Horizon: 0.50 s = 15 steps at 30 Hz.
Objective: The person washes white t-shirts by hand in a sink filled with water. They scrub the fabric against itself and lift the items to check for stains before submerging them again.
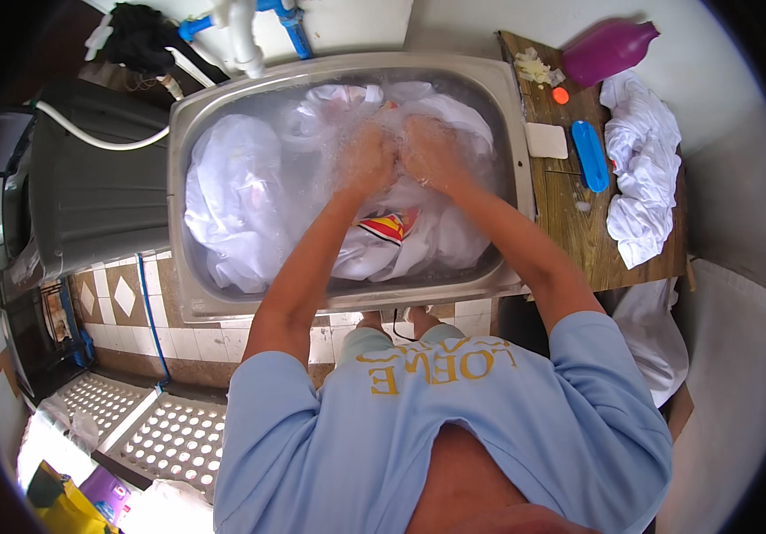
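A steel sink (189, 294) holds soapy water and several white garments (232, 191), one with a red and yellow print (389, 226). My left hand (368, 160) and my right hand (430, 153) are pressed side by side into the wet white cloth near the sink's far middle. Both are clenched on bunched fabric, and foam partly covers the fingers.
To the right, a wooden board (579, 227) carries a wrung white cloth (639, 169), a blue brush (589, 155), a white soap bar (547, 141) and a purple bottle (605, 51). A dark bin (98, 196) stands at left. Blue and white pipes (245, 27) are behind the sink.
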Each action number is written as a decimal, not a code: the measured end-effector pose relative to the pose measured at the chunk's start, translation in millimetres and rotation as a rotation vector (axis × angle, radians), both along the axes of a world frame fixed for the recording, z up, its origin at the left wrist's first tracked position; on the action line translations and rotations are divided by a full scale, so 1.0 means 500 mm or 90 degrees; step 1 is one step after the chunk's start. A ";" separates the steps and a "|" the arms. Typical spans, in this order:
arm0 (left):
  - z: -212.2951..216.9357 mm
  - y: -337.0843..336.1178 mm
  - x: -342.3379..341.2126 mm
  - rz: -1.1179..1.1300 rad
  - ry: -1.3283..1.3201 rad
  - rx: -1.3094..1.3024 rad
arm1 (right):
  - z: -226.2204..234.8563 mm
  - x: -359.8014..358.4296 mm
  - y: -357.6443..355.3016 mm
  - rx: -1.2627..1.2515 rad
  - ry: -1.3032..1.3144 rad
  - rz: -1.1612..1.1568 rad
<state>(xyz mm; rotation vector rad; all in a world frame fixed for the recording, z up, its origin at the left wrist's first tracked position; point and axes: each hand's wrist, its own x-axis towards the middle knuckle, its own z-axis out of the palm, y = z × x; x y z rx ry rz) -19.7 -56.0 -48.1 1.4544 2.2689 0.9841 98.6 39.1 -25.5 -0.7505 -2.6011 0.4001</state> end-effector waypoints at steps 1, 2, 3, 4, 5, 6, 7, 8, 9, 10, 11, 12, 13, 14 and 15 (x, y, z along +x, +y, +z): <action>0.045 0.008 -0.013 -0.026 -0.038 -0.049 | 0.035 -0.005 0.001 -0.086 0.002 0.000; 0.093 0.017 -0.020 -0.057 -0.078 -0.098 | 0.062 -0.005 0.004 -0.171 0.003 -0.003; 0.141 0.024 -0.020 -0.100 -0.135 -0.006 | 0.058 -0.009 0.016 -0.243 0.043 0.050; 0.189 0.035 -0.013 -0.151 -0.194 0.086 | 0.039 -0.013 0.039 -0.313 0.082 0.098; 0.225 0.033 -0.007 -0.197 -0.259 0.170 | 0.051 -0.018 0.040 -0.391 0.118 0.148; 0.263 0.031 -0.007 -0.200 -0.296 0.247 | 0.071 -0.019 0.057 -0.473 0.193 0.132; 0.302 0.028 -0.012 -0.195 -0.329 0.328 | 0.129 -0.034 0.067 -0.554 0.268 0.125; 0.326 0.027 -0.007 -0.199 -0.367 0.409 | 0.151 -0.042 0.110 -0.452 0.317 0.160; 0.327 0.008 -0.011 -0.168 -0.300 0.430 | 0.210 -0.046 0.100 -0.473 0.327 0.150; 0.326 -0.018 -0.017 -0.141 -0.230 0.448 | 0.276 -0.046 0.090 -0.492 0.340 0.139; 0.319 -0.046 -0.036 -0.101 -0.156 0.466 | 0.423 -0.054 0.025 -0.633 0.311 0.085; 0.271 -0.058 -0.045 -0.087 -0.156 0.374 | 0.502 -0.054 0.007 -0.679 0.357 0.162; 0.234 -0.058 -0.034 -0.103 -0.152 0.372 | 0.562 -0.050 -0.001 -0.722 0.402 0.232; 0.203 -0.057 -0.020 -0.119 -0.148 0.368 | 0.614 -0.044 -0.008 -0.766 0.445 0.301; 0.185 -0.060 -0.017 -0.122 -0.137 0.359 | 0.664 -0.047 -0.020 -0.761 0.473 0.298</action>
